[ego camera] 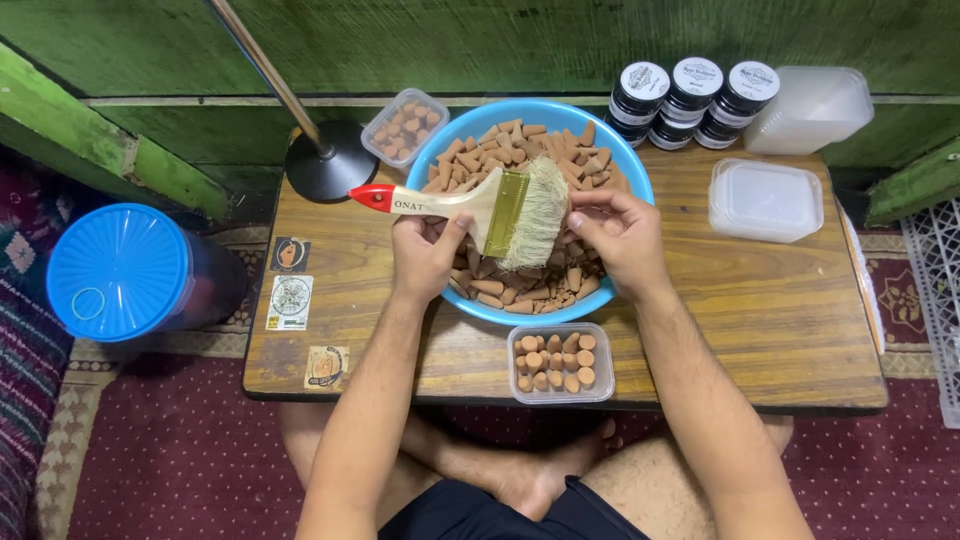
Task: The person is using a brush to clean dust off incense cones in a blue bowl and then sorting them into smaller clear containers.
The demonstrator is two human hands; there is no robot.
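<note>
Left hand (425,250): your fingers are closed around the pale wooden handle of the paintbrush (478,205), just behind the brass ferrule; the red handle tip points away to your left.
Right hand (612,232): fingers curled, tips pressed against the bristle end. Whether a cone is pinched between them is hidden by the bristles, so I cannot tell.
Brush position: held flat above the blue bowl (620,150), bristles over its middle, clear of the rim.
Bowl contents: a loose heap of brown cones (520,140), tips lying every way.
Near tub (561,363): clear, on the table edge nearest you, 1 layer of cones standing base-up in rows; it looks to have some room left.
Far tub (404,126): clear, beside the black lamp base (330,165), holding cones in a looser pile.
Right side of table (780,330): lidded clear boxes (765,198), a stack of empty ones behind them, and 6 or so black jars (690,100) with white lids.
Technique, my judgement: keep the work over the bowl so dust and any dropped cone fall back in. Use light strokes from base toward tip; these cones look brittle. Hold the handle close to the ferrule, as you do now, for control.
Risk, my judgement: the near tub sits just under your wrists; lift your forearms rather than dragging them across it.
</note>
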